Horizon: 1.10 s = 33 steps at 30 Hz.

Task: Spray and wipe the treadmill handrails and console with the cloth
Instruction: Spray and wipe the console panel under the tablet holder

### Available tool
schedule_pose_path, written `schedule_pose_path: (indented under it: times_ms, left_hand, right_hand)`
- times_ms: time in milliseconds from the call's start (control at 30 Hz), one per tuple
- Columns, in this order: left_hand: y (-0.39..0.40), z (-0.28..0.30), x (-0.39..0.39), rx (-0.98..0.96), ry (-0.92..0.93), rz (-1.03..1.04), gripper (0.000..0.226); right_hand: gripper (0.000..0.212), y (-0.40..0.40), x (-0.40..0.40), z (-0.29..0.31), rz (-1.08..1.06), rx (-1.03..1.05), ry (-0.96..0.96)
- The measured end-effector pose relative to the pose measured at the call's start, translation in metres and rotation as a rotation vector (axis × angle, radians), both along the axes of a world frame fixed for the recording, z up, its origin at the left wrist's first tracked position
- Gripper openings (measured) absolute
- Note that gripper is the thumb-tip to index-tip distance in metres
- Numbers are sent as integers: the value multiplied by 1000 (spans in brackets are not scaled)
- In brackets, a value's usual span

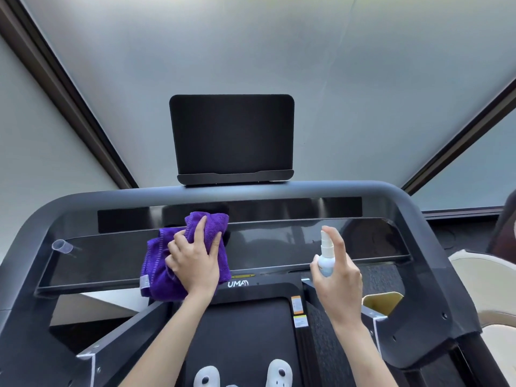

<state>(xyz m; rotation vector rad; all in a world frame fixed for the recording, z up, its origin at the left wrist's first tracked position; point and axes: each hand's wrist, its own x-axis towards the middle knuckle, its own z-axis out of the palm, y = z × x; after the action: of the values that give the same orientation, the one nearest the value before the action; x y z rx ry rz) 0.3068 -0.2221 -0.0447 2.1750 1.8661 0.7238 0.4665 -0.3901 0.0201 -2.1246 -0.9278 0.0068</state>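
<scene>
Left hand: your left hand (192,263) lies flat, fingers spread, pressing the purple cloth (184,255) onto the console; it pins the cloth rather than closing around it.
Right hand: your right hand (337,272) is wrapped around the small spray bottle (326,258), held upright, with the forefinger on top of the pump head.
Cloth: bunched under your left palm, spilling out past the fingertips and off the near edge below the wrist.
Console: the glossy dark console panel (293,247) runs crosswise, its long axis left to right; most of the bare stretch lies to the right of your left hand, between your two hands and beyond the bottle.
Key relation: the unwiped span lies along that long axis, so I judge your next stroke should sweep sideways toward the bottle hand; the left hand is the one already on the surface.
Nozzle: it seems aimed away from you at the panel just ahead of your right hand; whether mist is coming out I cannot tell.
Handrails: the dark handrail frame (418,219) curves around outside both hands, neither hand touching it.
Screen: a dark, blank screen (231,135) stands upright beyond your left fingertips.
Room: pale window blinds (251,46) with dark frames fill the background.
</scene>
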Motion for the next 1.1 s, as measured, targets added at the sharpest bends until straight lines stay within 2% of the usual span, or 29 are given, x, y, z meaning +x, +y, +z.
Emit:
schedule_pose_path:
  times_ms: [300, 433, 500, 567, 667, 800, 900, 1000, 1100]
  left_hand:
    - [-40, 8, 128, -108, 154, -51, 53]
    - [-70, 10, 171, -89, 147, -292, 51]
    - [-73, 8, 166, -94, 135, -417, 49]
    - [-63, 8, 145, -66, 111, -451, 46]
    - [-35, 6, 102, -7, 118, -316, 46]
    - [8, -2, 47, -11, 92, -2, 49]
    - [23, -5, 50, -37, 63, 176, 51]
    - [21, 0, 94, -40, 34, 169, 54]
    - [1, 7, 149, 6, 28, -13, 54]
  right_hand:
    - [68, -26, 34, 2, -44, -8, 21]
    - [69, -33, 45, -2, -29, -17, 32]
    - [68, -33, 47, -3, 1, -28, 46]
    - [67, -29, 48, -3, 22, -25, 69]
    - [65, -20, 50, -3, 48, -19, 86]
    - [64, -13, 53, -1, 69, -11, 100]
    - [62, -13, 57, -1, 58, 4, 94]
    - [64, -17, 61, -1, 38, 25, 97]
    - [66, -20, 65, -2, 41, 16, 98]
